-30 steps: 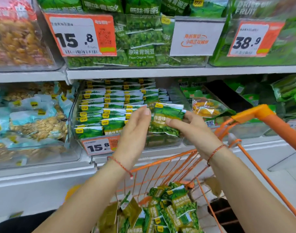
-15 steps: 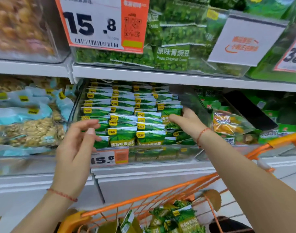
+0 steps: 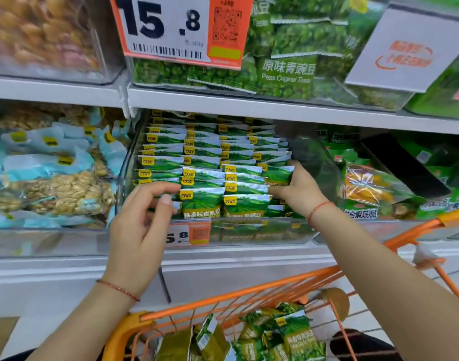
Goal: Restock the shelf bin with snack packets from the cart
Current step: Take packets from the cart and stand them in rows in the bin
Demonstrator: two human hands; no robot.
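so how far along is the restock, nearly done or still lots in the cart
Done: the shelf bin holds several packed rows of green packets. In hand: the right hand grips a packet at the right-most row; the left hand hovers open at the bin's front. Left: more packets lie in the orange cart.

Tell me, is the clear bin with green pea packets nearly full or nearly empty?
Nearly full. Rows of green packets fill the clear bin from front to back.

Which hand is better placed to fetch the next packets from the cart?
Left. The left hand hovers free before the bin, holding nothing; the right hand grips packets inside it.
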